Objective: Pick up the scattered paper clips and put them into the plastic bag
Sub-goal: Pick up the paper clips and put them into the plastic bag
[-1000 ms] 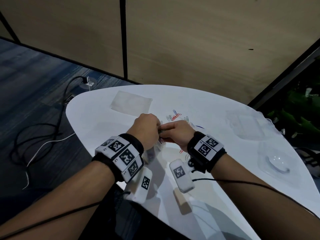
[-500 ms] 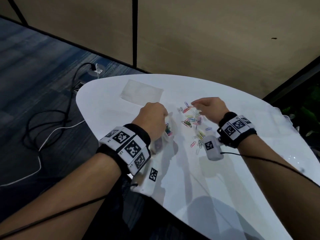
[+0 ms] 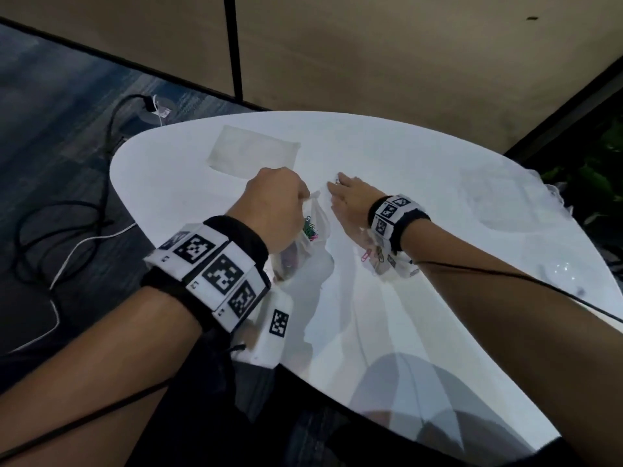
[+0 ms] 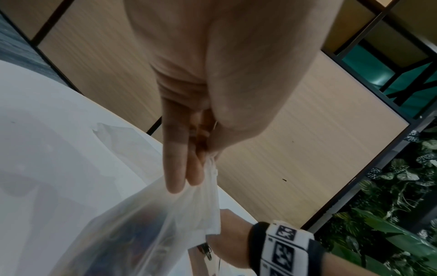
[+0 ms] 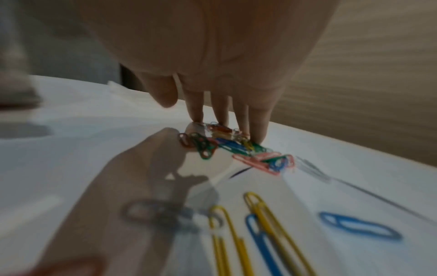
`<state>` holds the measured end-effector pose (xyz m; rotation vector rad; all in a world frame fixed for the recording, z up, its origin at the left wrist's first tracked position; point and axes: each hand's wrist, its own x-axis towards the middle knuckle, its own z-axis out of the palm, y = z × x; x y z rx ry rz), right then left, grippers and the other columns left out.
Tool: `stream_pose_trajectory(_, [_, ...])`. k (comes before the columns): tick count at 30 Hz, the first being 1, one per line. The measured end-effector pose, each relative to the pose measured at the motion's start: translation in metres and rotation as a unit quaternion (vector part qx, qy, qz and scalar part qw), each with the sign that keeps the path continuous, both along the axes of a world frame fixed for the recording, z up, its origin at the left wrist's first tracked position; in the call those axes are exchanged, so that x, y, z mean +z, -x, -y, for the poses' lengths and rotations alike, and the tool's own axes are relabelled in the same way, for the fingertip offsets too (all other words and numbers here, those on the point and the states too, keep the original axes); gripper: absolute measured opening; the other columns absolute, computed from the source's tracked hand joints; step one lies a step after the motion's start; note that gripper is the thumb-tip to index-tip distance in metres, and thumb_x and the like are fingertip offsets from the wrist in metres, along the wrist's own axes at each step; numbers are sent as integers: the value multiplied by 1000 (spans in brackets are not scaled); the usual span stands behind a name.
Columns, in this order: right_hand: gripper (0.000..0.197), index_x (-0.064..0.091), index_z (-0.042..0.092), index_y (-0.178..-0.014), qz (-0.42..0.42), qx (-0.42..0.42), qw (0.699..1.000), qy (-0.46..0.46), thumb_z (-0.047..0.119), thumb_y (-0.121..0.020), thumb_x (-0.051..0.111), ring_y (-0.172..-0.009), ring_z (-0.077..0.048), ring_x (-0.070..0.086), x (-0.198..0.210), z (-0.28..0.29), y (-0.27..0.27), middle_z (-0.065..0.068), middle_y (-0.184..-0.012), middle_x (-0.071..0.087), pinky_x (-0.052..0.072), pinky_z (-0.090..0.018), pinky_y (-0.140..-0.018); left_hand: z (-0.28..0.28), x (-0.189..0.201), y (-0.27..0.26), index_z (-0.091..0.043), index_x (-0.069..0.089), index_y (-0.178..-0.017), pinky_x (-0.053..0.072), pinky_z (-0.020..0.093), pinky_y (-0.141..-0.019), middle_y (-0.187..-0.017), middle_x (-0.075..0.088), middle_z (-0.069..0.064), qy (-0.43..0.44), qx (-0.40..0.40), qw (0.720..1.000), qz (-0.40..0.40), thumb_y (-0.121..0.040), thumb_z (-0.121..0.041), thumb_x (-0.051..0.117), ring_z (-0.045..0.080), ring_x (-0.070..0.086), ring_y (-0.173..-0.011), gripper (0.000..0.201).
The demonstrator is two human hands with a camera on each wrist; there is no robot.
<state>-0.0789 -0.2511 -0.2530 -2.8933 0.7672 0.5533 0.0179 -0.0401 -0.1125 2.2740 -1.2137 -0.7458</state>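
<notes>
My left hand pinches the rim of a clear plastic bag and holds it up above the white table; the left wrist view shows the pinch of my left hand on the bag. Several coloured paper clips sit inside the bag. My right hand lies over the scattered clips to the right of the bag. In the right wrist view its straight fingertips press a heap of clips. More loose clips lie nearer the wrist, and a pink clip shows beside it.
A second flat clear bag lies at the table's far side. Clear plastic packaging and a clear dome sit on the right. Cables trail on the floor to the left; plants stand at the right.
My right hand has left the bag's mouth, moved right over the scattered clips, and now lies flat on them. My left hand has kept hold of the bag.
</notes>
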Motion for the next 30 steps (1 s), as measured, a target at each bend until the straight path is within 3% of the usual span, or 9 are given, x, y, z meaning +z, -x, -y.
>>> stream_pose_trajectory(3, [31, 52, 4, -120, 78, 88, 993, 8, 9, -89, 52, -99, -34, 58, -6, -8, 20, -15, -122, 52, 49, -39, -79, 0, 1, 2, -12, 68, -127, 57, 41, -94, -115, 69, 19, -8, -11, 1000, 13, -94, 0, 49, 35, 70, -99, 40])
stream_pose_trajectory(5, [13, 59, 3, -99, 76, 93, 992, 23, 6, -88, 53, -81, -34, 60, -4, -14, 32, -13, -101, 57, 47, -37, -65, 0, 2, 5, -12, 67, -129, 57, 41, -95, -116, 69, 18, -12, -16, 1000, 18, -95, 0, 50, 35, 70, -100, 40])
stream_pose_trajectory(10, [22, 72, 10, -98, -1, 5, 998, 59, 11, -88, 53, -95, -28, 64, 15, -25, 44, -8, -98, 67, 50, -34, -86, -1, 2, 9, -12, 67, -128, 57, 42, -96, -114, 70, 18, -12, -17, 1000, 17, -96, -2, 50, 34, 71, -98, 37])
stream_pose_trajectory(13, [19, 77, 16, -99, 67, -151, 986, -12, 16, -85, 65, -100, -24, 66, 28, -16, 55, -4, -99, 74, 53, -30, -90, -1, 2, 10, -11, 69, -125, 58, 42, -94, -115, 70, 16, -6, -14, 1000, 17, -98, -4, 49, 32, 72, -94, 34])
stream_pose_trajectory(18, [3, 78, 12, -80, 318, -421, 818, -229, 13, -77, 80, -76, -19, 74, 66, -9, 79, -8, -80, 76, 59, -29, -83, 4, 0, 12, -13, 70, -124, 57, 41, -94, -114, 70, 17, -5, -22, 1000, 14, -98, -6, 45, 33, 71, -95, 36])
stream_pose_trajectory(21, [10, 76, -1, -82, 409, -438, 692, -402, 6, -76, 80, -71, -25, 71, 95, -29, 80, -16, -78, 74, 59, -37, -83, 10, -4, 16, -14, 70, -122, 58, 41, -93, -113, 69, 18, -13, -19, 1000, 1, -98, -8, 44, 33, 71, -94, 36])
stream_pose_trajectory(23, [13, 72, -9, -89, 426, -419, 644, -477, -1, -80, 74, -70, -24, 69, 107, -49, 73, -18, -80, 72, 60, -30, -77, 12, -6, 19, -15, 72, -118, 59, 41, -92, -116, 68, 16, -8, -19, 1000, -11, -98, -9, 45, 34, 72, -93, 35])
stream_pose_trajectory(27, [13, 71, -9, -93, 418, -418, 616, -521, 0, -83, 71, -73, -22, 69, 106, -88, 54, -18, -84, 70, 59, -25, -74, 15, -10, 24, -9, 77, -89, 61, 41, -81, -85, 75, 16, 21, -8, 999, -40, -93, -3, 47, 31, 75, -78, 31])
stream_pose_trajectory(30, [8, 75, 6, -84, 424, -403, 678, -445, 4, -76, 74, -76, -23, 70, 90, -105, 46, -14, -83, 74, 59, -34, -82, 18, -14, 24, -7, 76, -82, 64, 41, -73, -73, 74, 15, 34, 1, 998, -61, -95, -4, 48, 29, 75, -67, 31])
